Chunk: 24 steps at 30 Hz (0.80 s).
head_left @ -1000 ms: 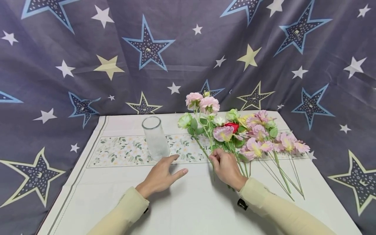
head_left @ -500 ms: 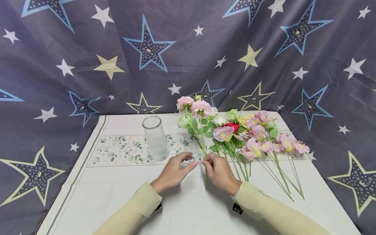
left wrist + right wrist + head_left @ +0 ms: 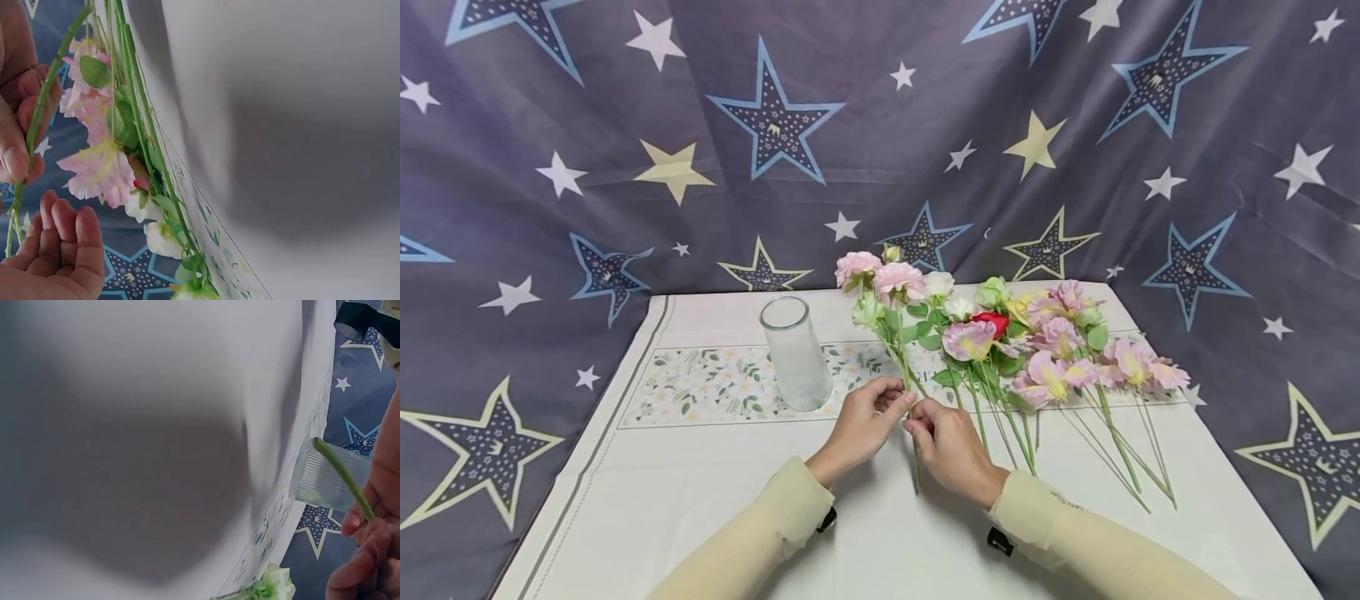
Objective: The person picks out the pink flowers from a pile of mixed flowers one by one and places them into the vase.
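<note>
Over the white surface (image 3: 625, 508), the right hand (image 3: 951, 446) has its fingers pinched on the pink spray's (image 3: 900, 280) stem; left hand's (image 3: 859, 427) are half-curled beside it, can't tell if gripping tbh.

Curtained-off spot, rm type unclear: star-print curtain (image 3: 865, 92) round white-clothed tbl (image 3: 647, 508).

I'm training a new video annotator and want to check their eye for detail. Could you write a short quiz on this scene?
1. True or false: the glass vase stands upright.
2. What does the right hand pinch? A) the glass vase B) a green stem C) nothing
3. Fill in: in the head view, the red flower is to the ____ of the glass vase.

Key: 1. True. 2. B. 3. right.
</note>
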Tool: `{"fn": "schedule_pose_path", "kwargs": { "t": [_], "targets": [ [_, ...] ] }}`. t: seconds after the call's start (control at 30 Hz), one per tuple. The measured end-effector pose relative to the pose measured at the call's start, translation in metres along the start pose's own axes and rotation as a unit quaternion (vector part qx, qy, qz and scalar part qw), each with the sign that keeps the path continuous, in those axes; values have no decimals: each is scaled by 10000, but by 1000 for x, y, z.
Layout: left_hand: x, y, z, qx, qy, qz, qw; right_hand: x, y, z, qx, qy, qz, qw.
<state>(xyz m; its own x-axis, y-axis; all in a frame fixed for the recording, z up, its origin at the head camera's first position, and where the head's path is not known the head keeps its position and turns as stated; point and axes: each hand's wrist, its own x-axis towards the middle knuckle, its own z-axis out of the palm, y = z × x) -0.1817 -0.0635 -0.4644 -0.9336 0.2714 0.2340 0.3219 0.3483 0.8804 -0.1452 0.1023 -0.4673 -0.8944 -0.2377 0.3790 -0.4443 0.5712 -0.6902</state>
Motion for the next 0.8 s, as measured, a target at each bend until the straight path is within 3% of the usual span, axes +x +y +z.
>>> {"fn": "schedule_pose_path", "kwargs": {
  "t": [0.23,0.57,0.8],
  "targets": [
    [1,4,2,-78,165,-85,9998,-1,1,1,90,-113,53,9999],
    [0,6,1,-133,120,-246,9995,-1,1,2,163,-133,-2,9998],
    [1,5,0,133,277,-219,9993,-1,4,3,318,-61,-122,9994]
  ]
}}
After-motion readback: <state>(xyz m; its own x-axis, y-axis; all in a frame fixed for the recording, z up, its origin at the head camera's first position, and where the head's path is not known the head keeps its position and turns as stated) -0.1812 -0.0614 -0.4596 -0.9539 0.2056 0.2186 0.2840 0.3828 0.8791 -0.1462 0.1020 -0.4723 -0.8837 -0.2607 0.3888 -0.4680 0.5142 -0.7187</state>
